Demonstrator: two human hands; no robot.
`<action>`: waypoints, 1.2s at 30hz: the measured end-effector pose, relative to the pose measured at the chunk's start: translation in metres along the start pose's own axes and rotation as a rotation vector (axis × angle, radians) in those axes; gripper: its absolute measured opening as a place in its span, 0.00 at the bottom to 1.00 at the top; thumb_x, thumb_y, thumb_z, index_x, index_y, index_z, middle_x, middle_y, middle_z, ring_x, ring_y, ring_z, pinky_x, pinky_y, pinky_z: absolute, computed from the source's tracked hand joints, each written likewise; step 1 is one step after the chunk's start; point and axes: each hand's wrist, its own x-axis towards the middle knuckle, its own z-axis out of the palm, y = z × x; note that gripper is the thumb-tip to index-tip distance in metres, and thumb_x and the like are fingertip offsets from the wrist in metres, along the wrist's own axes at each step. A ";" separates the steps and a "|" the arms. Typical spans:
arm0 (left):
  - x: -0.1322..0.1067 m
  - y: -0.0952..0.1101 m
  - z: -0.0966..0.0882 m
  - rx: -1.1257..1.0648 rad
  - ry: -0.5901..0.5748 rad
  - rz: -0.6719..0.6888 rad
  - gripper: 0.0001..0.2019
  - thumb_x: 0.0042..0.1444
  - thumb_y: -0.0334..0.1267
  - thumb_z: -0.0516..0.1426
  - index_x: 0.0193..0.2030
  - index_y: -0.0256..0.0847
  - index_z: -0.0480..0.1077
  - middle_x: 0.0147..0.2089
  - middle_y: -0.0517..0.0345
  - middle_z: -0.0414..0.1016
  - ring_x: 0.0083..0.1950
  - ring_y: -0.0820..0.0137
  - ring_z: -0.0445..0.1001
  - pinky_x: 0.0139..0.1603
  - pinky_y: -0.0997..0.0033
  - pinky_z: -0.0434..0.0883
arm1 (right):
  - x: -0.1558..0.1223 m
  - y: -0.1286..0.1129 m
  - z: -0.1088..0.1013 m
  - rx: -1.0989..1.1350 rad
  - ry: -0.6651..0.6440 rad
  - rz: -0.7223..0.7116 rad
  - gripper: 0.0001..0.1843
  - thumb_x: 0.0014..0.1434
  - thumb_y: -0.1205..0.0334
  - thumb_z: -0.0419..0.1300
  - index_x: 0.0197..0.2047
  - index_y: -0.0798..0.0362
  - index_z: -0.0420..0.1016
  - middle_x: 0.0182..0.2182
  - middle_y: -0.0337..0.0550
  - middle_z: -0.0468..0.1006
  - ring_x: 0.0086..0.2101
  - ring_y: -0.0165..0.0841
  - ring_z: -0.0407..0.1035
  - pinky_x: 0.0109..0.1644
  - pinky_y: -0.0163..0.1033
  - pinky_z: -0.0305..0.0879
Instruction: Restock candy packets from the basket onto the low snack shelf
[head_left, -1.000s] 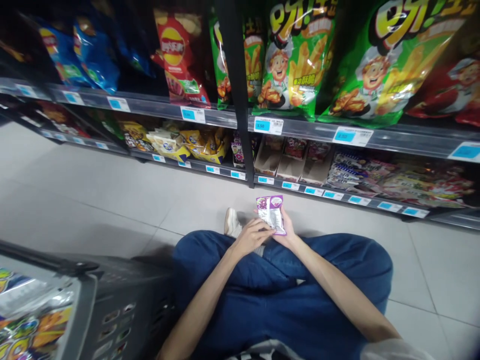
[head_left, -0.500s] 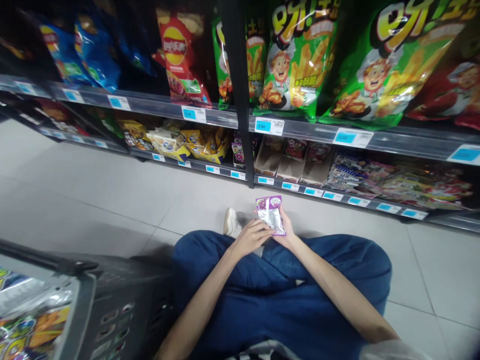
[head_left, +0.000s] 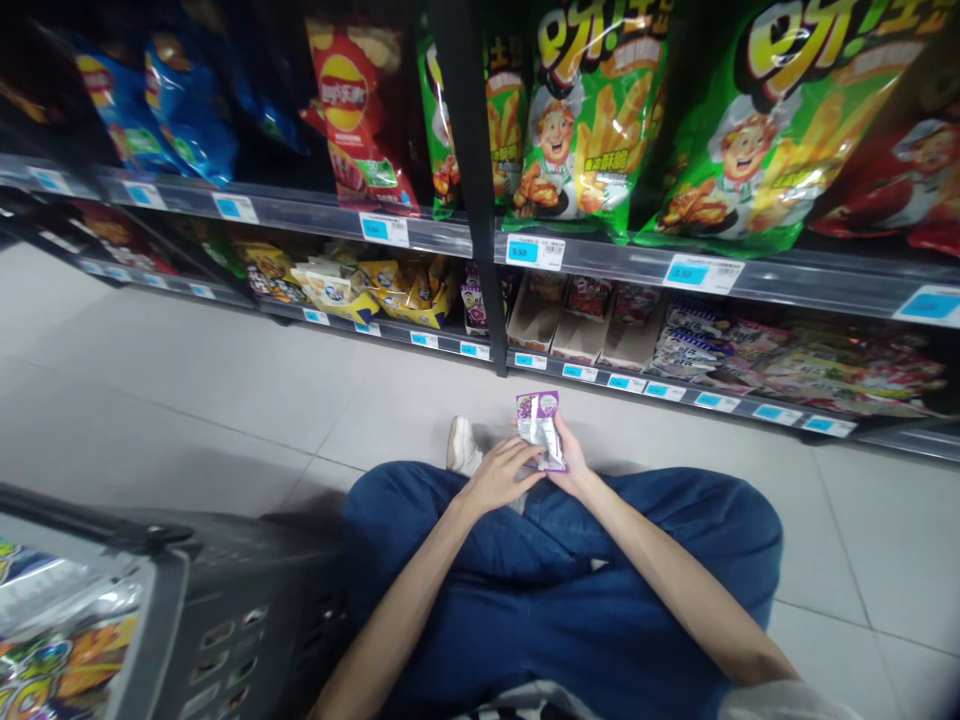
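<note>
A small purple and silver snack packet (head_left: 537,428) with a grape picture is held up over my crossed legs. My right hand (head_left: 573,462) grips it along its right edge, fingers partly hidden behind it. On the lower left side, my left hand (head_left: 501,476) has its fingers and thumb at the packet's bottom corner. Small print shows on the silver part, too small to read. The packet's contents cannot be seen.
Ahead stands a snack shelf (head_left: 442,238) with green chip bags (head_left: 592,130), a red chip bag (head_left: 356,110) and blue bags (head_left: 187,110). Its bottom level holds cardboard boxes (head_left: 579,340) and small packets (head_left: 686,340). A grey basket (head_left: 225,610) of snack bags is at my left.
The left fingers have shifted slightly on the packet's lower part, and the packet has turned a little. Both hands stay in nearly the same place.
</note>
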 end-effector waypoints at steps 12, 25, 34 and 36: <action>0.000 0.001 -0.002 -0.043 -0.056 -0.099 0.20 0.62 0.48 0.61 0.56 0.42 0.66 0.49 0.53 0.77 0.53 0.62 0.75 0.57 0.58 0.71 | -0.001 0.004 -0.001 -0.049 0.092 0.035 0.27 0.58 0.37 0.64 0.43 0.54 0.82 0.35 0.44 0.83 0.25 0.29 0.69 0.32 0.33 0.67; -0.003 0.001 -0.009 -0.253 -0.065 -0.285 0.27 0.64 0.47 0.58 0.66 0.41 0.57 0.54 0.48 0.75 0.55 0.61 0.75 0.59 0.57 0.71 | 0.010 0.007 -0.011 -0.055 0.310 -0.170 0.24 0.43 0.56 0.74 0.45 0.48 0.77 0.31 0.32 0.81 0.26 0.29 0.71 0.30 0.32 0.68; 0.004 0.002 -0.012 -0.473 0.018 -0.624 0.23 0.68 0.52 0.50 0.64 0.42 0.60 0.52 0.52 0.78 0.48 0.64 0.78 0.52 0.65 0.73 | 0.002 0.003 0.003 -0.113 0.365 -0.128 0.28 0.38 0.54 0.80 0.41 0.56 0.79 0.36 0.46 0.84 0.32 0.38 0.79 0.40 0.40 0.77; 0.005 0.001 -0.011 -0.475 0.020 -0.635 0.22 0.68 0.52 0.51 0.63 0.42 0.62 0.50 0.53 0.79 0.47 0.64 0.79 0.50 0.66 0.74 | 0.001 0.003 0.005 -0.120 0.375 -0.119 0.29 0.39 0.53 0.80 0.42 0.56 0.79 0.37 0.47 0.84 0.33 0.39 0.79 0.41 0.41 0.78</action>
